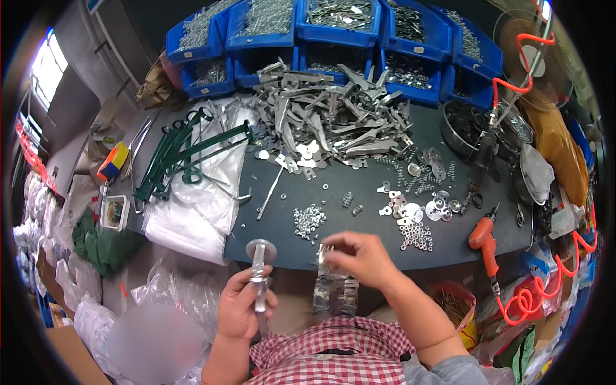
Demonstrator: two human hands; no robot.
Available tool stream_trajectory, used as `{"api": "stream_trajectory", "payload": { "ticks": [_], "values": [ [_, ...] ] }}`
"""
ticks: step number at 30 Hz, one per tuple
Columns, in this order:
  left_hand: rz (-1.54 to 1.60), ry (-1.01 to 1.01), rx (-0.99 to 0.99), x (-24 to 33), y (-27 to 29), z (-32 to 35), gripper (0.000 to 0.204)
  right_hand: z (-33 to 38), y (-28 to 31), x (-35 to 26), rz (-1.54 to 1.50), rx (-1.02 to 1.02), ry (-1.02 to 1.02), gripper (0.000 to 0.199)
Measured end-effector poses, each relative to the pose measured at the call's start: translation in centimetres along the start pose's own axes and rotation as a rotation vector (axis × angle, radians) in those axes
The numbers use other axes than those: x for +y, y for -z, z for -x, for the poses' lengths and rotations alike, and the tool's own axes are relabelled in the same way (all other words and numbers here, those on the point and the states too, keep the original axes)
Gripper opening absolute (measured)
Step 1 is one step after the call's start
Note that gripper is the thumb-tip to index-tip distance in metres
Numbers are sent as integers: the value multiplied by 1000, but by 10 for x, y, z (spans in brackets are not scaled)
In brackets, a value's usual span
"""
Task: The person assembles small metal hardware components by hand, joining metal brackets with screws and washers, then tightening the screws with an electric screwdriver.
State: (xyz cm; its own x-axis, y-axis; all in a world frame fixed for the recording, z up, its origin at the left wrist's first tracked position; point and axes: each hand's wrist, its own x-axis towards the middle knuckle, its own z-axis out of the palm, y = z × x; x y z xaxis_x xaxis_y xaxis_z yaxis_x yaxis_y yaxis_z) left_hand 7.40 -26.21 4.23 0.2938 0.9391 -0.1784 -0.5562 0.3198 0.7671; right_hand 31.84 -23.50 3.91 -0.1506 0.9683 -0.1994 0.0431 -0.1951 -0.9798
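Observation:
My left hand point(239, 307) is closed around a silver metal shaft with a round disc point(261, 250) at its top. It holds the part upright in front of the table's near edge. My right hand point(362, 258) is bent over a metal fixture point(321, 255) at that edge, its fingers pinched together. Whatever lies between those fingers is too small or hidden to make out. Just beyond the fixture lies a pile of small metal pieces point(309, 220). Several nuts point(416, 235) and flat washers point(440, 206) are to the right of it.
Blue bins point(337, 33) of hardware line the back, behind a heap of metal levers point(327, 119). Dark green metal frames point(170, 154) rest on white plastic bags point(192, 212) at left. A red power screwdriver point(484, 244) with a coiled red hose point(523, 298) is at the right edge.

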Motion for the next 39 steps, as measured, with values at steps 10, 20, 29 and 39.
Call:
{"api": "stream_trajectory", "payload": {
  "ticks": [10, 20, 29, 39],
  "values": [
    [-1023, -789, 22, -1, -47, -15, 22, 26, -58, -14, -235, 140, 450, 19],
    [-1155, -895, 85, 20, -31, -5, 22, 13, -67, -26, -169, -159, 303, 16],
    [-276, -156, 89, 34, -5, -6, 24, 13, -66, -4, -326, -153, 113, 14],
    [241, 211, -14, 33, 9, -5, 32, 20, -62, 10, -385, -166, 67, 16]
  ]
}}
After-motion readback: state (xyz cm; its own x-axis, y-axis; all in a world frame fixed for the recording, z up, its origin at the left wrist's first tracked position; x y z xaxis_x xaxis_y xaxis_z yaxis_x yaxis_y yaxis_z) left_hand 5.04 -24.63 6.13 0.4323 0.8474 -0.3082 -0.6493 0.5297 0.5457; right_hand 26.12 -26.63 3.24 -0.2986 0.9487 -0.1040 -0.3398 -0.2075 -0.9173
